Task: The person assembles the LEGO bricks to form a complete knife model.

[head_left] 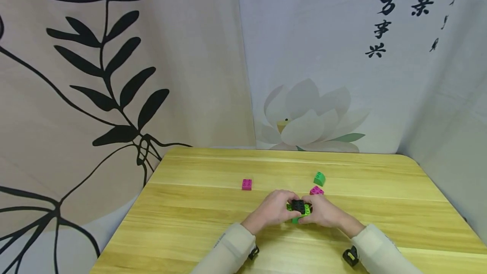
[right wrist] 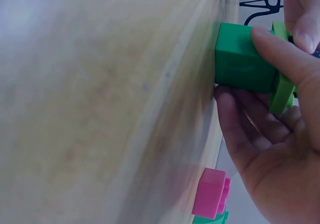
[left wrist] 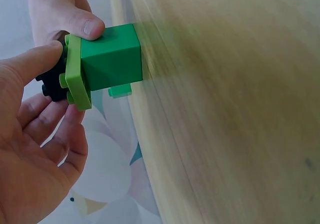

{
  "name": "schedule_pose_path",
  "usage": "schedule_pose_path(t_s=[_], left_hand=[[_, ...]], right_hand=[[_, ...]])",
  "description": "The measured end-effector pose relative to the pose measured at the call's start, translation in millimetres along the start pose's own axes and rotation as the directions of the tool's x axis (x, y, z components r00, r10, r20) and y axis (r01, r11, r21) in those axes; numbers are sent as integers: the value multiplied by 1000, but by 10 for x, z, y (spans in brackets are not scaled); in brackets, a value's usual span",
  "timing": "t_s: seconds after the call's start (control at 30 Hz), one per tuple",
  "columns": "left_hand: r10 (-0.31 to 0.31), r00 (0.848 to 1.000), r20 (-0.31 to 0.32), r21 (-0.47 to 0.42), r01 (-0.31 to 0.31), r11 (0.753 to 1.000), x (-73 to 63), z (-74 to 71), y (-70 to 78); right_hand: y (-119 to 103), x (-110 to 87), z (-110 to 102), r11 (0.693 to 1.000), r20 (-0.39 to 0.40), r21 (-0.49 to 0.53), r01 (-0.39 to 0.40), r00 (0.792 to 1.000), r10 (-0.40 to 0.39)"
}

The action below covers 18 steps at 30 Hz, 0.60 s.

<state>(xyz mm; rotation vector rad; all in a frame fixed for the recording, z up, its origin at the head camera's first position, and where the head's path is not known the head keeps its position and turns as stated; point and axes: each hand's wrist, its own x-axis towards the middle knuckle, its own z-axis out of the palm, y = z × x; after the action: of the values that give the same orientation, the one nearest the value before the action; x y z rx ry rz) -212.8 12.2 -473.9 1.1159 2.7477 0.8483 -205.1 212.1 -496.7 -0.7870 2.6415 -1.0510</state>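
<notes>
Gripping bricks (left wrist: 112, 57) at wood-grained table (head_left: 182, 223), lotus backdrop (head_left: 310, 119)

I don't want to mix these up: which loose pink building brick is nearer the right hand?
The pink building brick just beyond the right hand, next to the loose green building brick. The other pink brick sits alone, farther to the left.

A smooth-sided green block (left wrist: 112, 59) stands upright, gripped by the right hand (head_left: 323, 211); a studded lime plate (left wrist: 76, 77) lies on top, overhanging one side, and a studded black block (left wrist: 54, 82) sits on that, held by the left hand (head_left: 275, 209).
</notes>
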Motion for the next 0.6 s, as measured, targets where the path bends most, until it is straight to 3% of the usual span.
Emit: schedule_pose_path(t_s=[0.2, 0.6], left_hand=[[-44, 999, 8, -5, 44, 999, 7, -5, 15], [-70, 998, 11, -5, 70, 998, 21, 4, 13]], right_hand=[[-12, -8, 4, 1000, -12, 14, 15, 1000, -15], [-11, 4, 4, 1000, -6, 9, 3, 1000, -3]])
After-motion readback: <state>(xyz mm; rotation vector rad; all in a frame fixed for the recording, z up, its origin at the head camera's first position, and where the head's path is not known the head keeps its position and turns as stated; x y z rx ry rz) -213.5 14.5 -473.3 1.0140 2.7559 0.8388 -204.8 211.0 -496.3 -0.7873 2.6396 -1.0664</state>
